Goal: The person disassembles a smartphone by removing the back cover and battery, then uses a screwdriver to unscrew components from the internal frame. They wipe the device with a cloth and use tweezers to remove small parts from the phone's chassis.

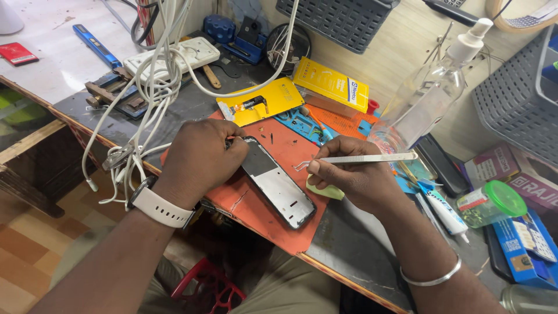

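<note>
Yellow flat packages [331, 84] behind opened phone [278, 183]

We see our left hand [200, 154] pressing down the top end of an opened phone [278, 185] on an orange mat [285, 229], while our right hand [354, 177] pinches tweezers [354, 159], tips just beside the phone's edge.

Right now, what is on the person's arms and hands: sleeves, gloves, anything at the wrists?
Both forearms are bare, with no sleeves in view and no gloves. The left hand has a smartwatch with a white band at its wrist. The right hand has a thin plain silver bangle around its wrist. No rings visible.
</note>
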